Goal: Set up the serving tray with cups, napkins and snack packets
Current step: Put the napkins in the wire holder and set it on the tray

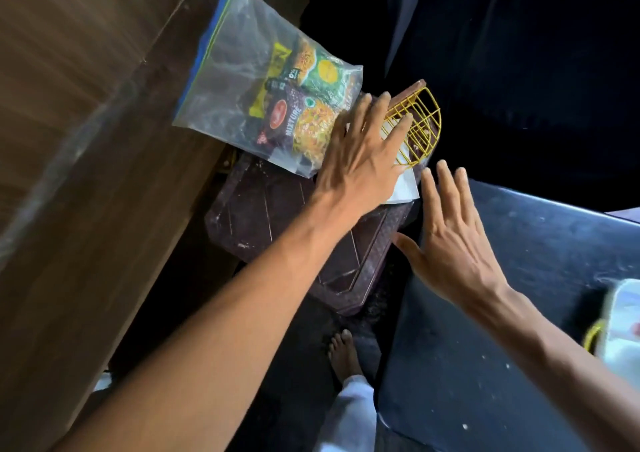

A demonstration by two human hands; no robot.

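Nearest, a bare foot [343, 354] stands on the dark floor [294, 382] between a wooden panel [86, 139] on the left and a dark blue desk [485, 365] on the right. A blurred white container [623, 330] sits at the desk's right edge. Beyond the foot lies the brown serving tray [263, 209]. The right hand [450, 243] hovers beside its right rim, fingers straight and spread, holding nothing. The left hand [363, 164], fingers also straight, reaches over a white napkin [405, 188] to a yellow wire holder [426, 119]. A clear zip bag [242, 70] of snack packets [311, 115] rests across the tray's far end.
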